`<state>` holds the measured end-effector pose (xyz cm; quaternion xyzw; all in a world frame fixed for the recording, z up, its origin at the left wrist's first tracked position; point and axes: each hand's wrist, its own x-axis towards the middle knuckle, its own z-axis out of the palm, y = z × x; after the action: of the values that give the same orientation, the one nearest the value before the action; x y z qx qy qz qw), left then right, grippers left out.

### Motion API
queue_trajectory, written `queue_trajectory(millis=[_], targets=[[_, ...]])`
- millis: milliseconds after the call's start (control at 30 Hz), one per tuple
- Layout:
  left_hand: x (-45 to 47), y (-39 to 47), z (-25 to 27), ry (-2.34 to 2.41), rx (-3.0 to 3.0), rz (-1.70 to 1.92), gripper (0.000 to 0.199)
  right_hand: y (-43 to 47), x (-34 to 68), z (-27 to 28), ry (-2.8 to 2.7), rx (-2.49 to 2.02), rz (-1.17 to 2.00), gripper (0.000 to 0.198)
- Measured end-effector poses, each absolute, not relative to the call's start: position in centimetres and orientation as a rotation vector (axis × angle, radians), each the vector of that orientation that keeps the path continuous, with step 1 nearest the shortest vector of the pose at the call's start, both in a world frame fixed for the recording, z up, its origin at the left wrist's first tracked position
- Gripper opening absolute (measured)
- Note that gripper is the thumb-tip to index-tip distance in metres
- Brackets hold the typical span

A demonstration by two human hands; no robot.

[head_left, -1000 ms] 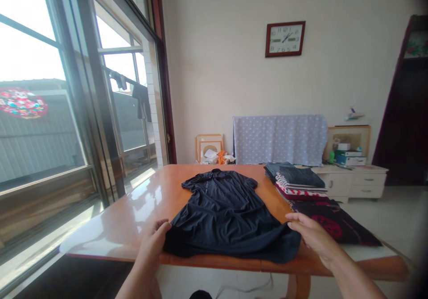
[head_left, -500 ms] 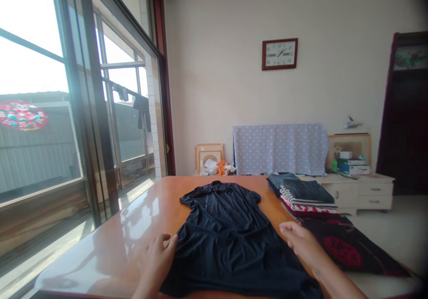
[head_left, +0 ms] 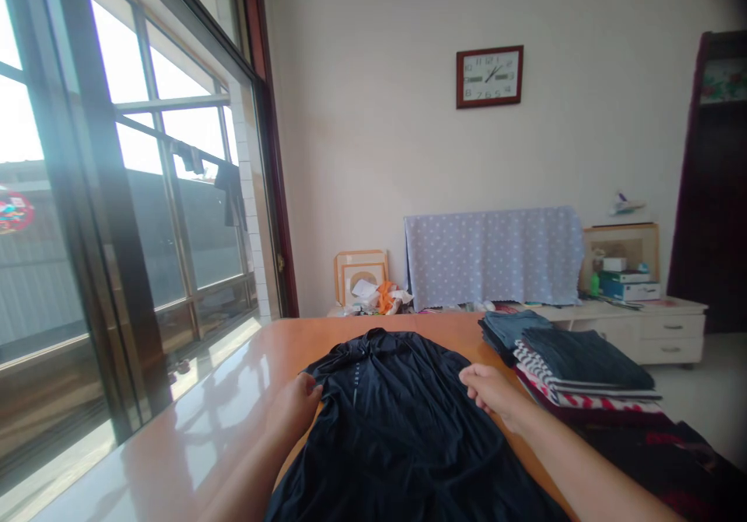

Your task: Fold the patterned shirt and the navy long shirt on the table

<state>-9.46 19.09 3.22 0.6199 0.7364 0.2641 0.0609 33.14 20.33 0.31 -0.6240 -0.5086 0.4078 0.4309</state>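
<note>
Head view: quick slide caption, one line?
Left hand and right hand at the sleeves of a dark shirt on a table, folded clothes alongside.

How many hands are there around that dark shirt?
2. The left hand is at the left side of the dark shirt, towards its collar end; the right hand is at the opposite side. Neither is hidden, and no others show.

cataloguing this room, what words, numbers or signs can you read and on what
"PORT", down the dark shirt; anything above unclear.
"10 11 1 2 4 5 6 7", on the wall clock; 3, 8, 9, 12 blurred.
Unreadable, if any: window sticker, blue box.
</note>
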Motion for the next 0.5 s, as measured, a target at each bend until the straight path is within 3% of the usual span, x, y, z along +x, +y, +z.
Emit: queue_trajectory(millis=[233,500], targets=[[-7.6,29.4,1.4,2.22,1.89,0.756,0.029,31.0,31.9,-1.2,-1.167,-1.612,1.062,0.012],[-4.5,36.3,-1.2,2.083,1.961,0.735,0.068,41.0,28.5,-2.4,-1.187,-1.698,1.08,0.033]])
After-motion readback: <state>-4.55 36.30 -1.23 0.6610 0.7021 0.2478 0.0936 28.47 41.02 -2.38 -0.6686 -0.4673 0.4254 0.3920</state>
